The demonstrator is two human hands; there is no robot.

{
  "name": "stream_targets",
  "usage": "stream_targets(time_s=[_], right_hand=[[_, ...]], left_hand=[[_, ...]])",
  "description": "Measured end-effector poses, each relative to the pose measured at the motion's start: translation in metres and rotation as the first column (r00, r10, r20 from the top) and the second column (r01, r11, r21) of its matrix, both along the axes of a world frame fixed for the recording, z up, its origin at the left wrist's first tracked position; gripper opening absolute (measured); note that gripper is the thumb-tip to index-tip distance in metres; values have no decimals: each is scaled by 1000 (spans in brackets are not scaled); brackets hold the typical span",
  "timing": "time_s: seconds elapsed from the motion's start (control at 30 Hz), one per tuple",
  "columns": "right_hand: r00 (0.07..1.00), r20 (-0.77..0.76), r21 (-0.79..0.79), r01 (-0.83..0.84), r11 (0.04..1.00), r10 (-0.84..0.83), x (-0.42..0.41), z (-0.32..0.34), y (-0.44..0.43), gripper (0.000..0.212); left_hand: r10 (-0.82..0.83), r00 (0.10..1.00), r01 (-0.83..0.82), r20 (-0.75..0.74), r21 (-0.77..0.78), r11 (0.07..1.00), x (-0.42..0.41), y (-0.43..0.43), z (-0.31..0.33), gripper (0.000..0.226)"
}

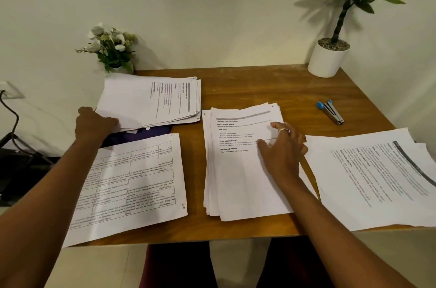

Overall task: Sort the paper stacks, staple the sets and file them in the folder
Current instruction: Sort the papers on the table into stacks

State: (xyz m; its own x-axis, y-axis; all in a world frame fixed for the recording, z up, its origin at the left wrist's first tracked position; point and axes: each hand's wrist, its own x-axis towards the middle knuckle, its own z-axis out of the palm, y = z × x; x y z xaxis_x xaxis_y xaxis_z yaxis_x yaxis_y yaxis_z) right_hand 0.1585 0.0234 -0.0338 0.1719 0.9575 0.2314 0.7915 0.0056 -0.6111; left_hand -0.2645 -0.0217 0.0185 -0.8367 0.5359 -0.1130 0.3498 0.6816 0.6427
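Wooden tabletop [247, 89], white wall [212, 4], middle stack [236, 181] printed "TASK GOAL", right hand [280, 148] spread flat on it, left hand [94, 125] gripping far stack [146, 99]

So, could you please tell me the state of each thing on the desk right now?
Far stack: fanned, lying on folder.
Folder: mostly covered by papers.
Middle stack: flat, slightly fanned.
Stapler: closed, lying untouched.
Left hand: holds far stack's corner.
Right hand: fingers spread, resting on middle stack.

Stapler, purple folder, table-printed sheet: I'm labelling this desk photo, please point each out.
stapler [330, 112], head view, on its metal body.
purple folder [154, 132], head view, on its exposed strip.
table-printed sheet [132, 181], head view, on its printed grid.
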Motion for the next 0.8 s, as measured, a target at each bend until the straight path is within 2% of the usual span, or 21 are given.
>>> stream_targets(time_s=[0.07,0.13,0.2,0.3,0.47,0.57,0.63,0.7,0.8], right_hand=[[1000,-13,12,25,1000,-25,1,3,2,54],[999,-11,34,51,998,-50,3,6,3,54],[998,-16,38,57,998,-57,6,8,5,54],[995,-100,33,29,999,-26,9,9,5,54],[957,-290,13,-16,1000,19,13,20,6,53],[923,-380,-3,-65,998,59,20,31,3,33],[917,-394,-22,-79,997,64,25,39,2,22],[912,-402,-14,-95,995,81,30,46,2,22],[901,-414,1,-143,990,131,36,57,3,27]], left_hand=[[17,996,-23,-85,-69,997,12,0,1,94],[8,976,-29,-216,-93,995,26,1,2,102],[-48,944,18,-327,-94,995,41,2,3,105],[-166,918,180,-361,6,984,77,1,10,99],[-396,881,447,-258,182,876,157,-15,21,73],[-469,875,483,-121,278,830,194,-23,27,57],[-505,863,493,-30,274,826,210,-23,25,41],[-541,841,524,3,244,816,220,-22,19,30],[-565,822,547,69,176,818,225,-23,12,42]])
